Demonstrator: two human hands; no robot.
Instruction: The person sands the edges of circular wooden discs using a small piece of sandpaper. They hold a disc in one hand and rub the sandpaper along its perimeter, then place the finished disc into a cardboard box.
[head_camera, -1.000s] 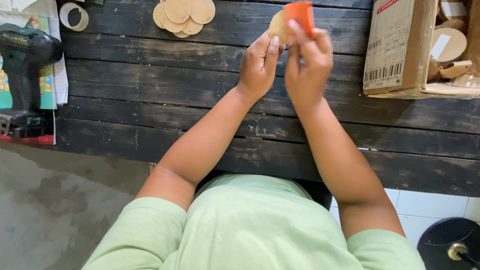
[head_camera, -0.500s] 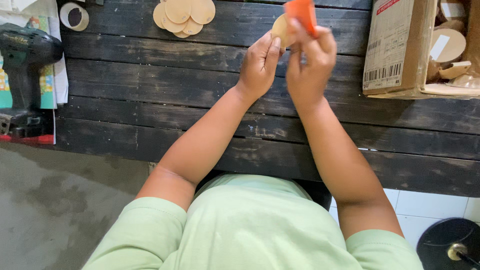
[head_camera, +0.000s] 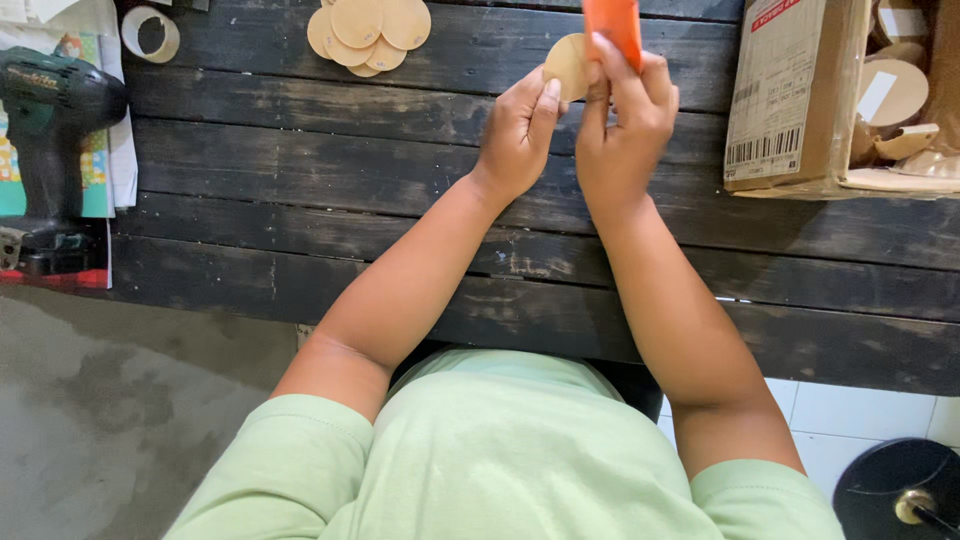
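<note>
My left hand (head_camera: 518, 132) pinches a small round wooden disc (head_camera: 566, 64) by its edge, above a dark plank table (head_camera: 300, 180). My right hand (head_camera: 622, 120) is closed around an orange block-shaped tool (head_camera: 614, 22), which presses against the disc's right side. The tool's top runs out of the frame. Both hands are held together over the far middle of the table.
A pile of several similar wooden discs (head_camera: 366, 32) lies at the back of the table. A green cordless drill (head_camera: 52, 130) and a tape roll (head_camera: 150, 34) sit at the left. An open cardboard box (head_camera: 800, 100) with wooden pieces stands at the right.
Both hands have shifted slightly up, away from me, with the disc and the orange tool; the tool now reaches past the top edge.
</note>
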